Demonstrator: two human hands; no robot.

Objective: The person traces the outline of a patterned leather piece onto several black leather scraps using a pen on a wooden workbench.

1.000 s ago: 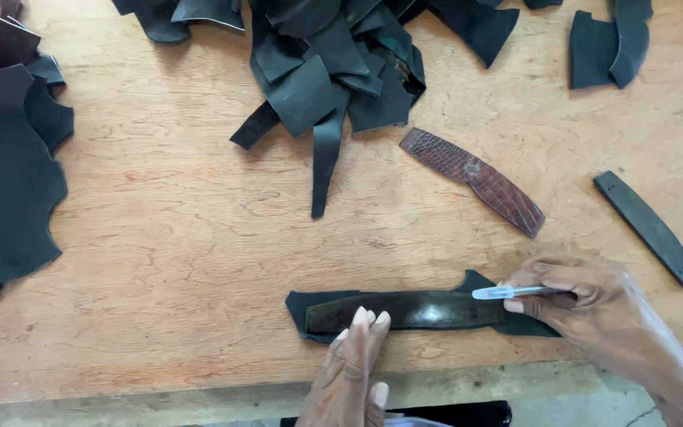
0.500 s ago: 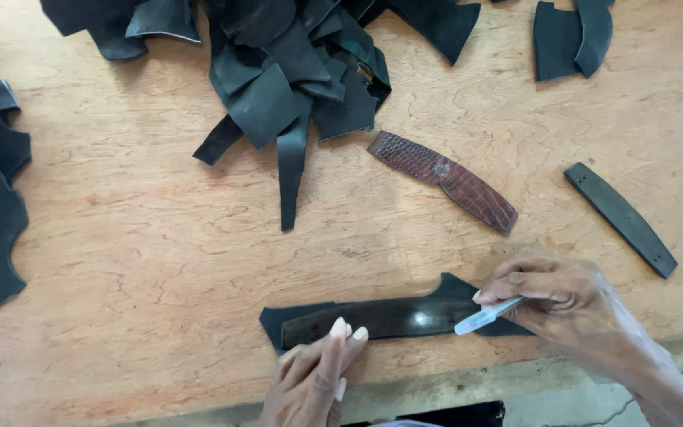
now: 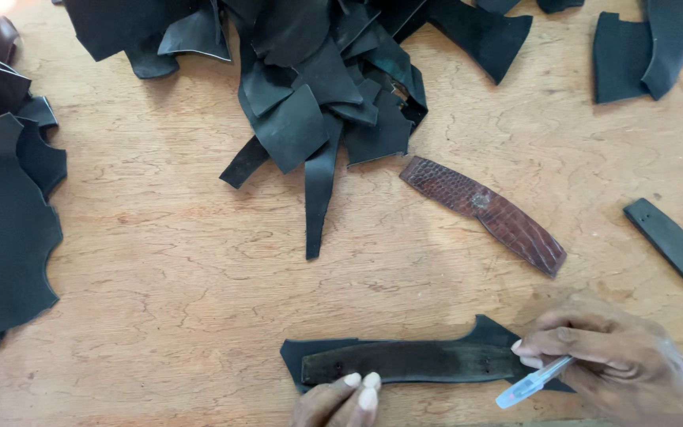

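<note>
Leather strip [image 3: 413, 361] lies between left hand [image 3: 340, 399] and pen-holding right hand [image 3: 622, 365].

Bright, even daylight; soft faint shadows, sharp focus, slight glare top-left.

Left hand [image 3: 340, 399] on dark template [image 3: 413, 362], pen [image 3: 533, 383] in right hand [image 3: 618, 365].

packages: none | labels: none | signs: none | screens: none
</note>
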